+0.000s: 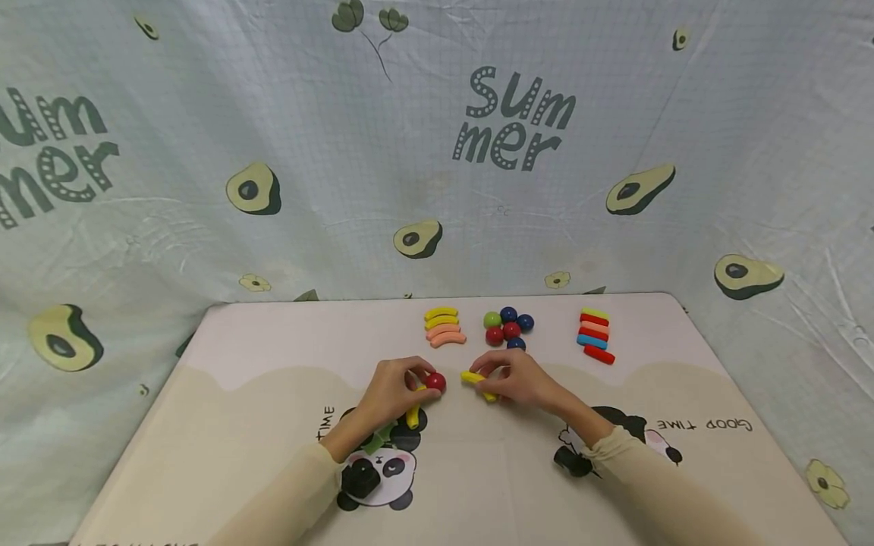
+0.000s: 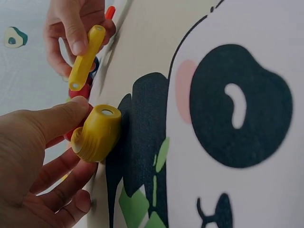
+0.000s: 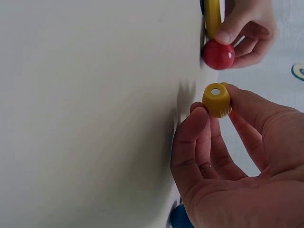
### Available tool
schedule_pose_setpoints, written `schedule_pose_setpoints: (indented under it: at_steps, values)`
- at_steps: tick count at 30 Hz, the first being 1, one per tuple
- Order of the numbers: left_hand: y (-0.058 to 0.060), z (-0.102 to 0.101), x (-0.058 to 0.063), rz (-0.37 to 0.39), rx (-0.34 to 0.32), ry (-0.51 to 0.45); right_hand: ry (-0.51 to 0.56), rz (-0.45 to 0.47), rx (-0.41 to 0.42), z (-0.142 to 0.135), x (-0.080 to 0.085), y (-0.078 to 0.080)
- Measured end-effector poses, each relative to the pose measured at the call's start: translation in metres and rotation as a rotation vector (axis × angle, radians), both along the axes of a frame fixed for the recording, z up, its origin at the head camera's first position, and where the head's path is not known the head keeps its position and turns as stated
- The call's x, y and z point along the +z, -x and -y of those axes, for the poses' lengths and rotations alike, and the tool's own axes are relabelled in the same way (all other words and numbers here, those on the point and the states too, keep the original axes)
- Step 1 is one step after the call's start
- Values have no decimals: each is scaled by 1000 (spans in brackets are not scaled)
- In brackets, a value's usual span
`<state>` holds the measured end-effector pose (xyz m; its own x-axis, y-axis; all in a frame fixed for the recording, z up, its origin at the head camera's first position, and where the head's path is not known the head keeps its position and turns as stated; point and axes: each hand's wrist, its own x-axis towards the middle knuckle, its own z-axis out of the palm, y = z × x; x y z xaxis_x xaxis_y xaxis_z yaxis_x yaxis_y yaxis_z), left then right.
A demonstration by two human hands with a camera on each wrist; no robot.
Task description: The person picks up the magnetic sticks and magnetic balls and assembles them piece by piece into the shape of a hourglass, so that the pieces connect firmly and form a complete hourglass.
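Observation:
My left hand point(image 1: 392, 393) pinches a glossy red ball point(image 1: 436, 382) between thumb and fingers, close over the table. Right beside that ball, a yellow curved stick point(image 1: 413, 416) lies on the table under the thumb; in the left wrist view this yellow stick point(image 2: 103, 130) hides much of the ball. To the right, my right hand point(image 1: 520, 379) pinches a second yellow curved stick point(image 1: 471, 377) between thumb and fingertips. Its end shows a small pale disc in the right wrist view, where the held stick point(image 3: 216, 101) is raised off the table.
Farther back stand a row of yellow and pink curved sticks point(image 1: 444, 330), a cluster of green, blue and red balls point(image 1: 511, 331), and a row of coloured straight sticks point(image 1: 593, 332). The table point(image 1: 225, 447) has a panda-printed cover; a patterned curtain point(image 1: 341, 250) hangs behind it.

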<state>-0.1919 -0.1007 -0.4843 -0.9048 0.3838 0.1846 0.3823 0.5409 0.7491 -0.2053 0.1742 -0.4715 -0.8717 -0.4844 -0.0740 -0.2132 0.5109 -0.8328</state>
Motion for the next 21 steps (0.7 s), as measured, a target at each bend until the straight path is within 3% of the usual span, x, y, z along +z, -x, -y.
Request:
schedule_pose_setpoints:
  at_steps: [13,21]
  values:
    - [1,-1,0,-4,-3,-2,-11,-31,56,22,1,1]
    - [1,-1,-2,-14,-10,-1,-12,-33,89,21,3,-1]
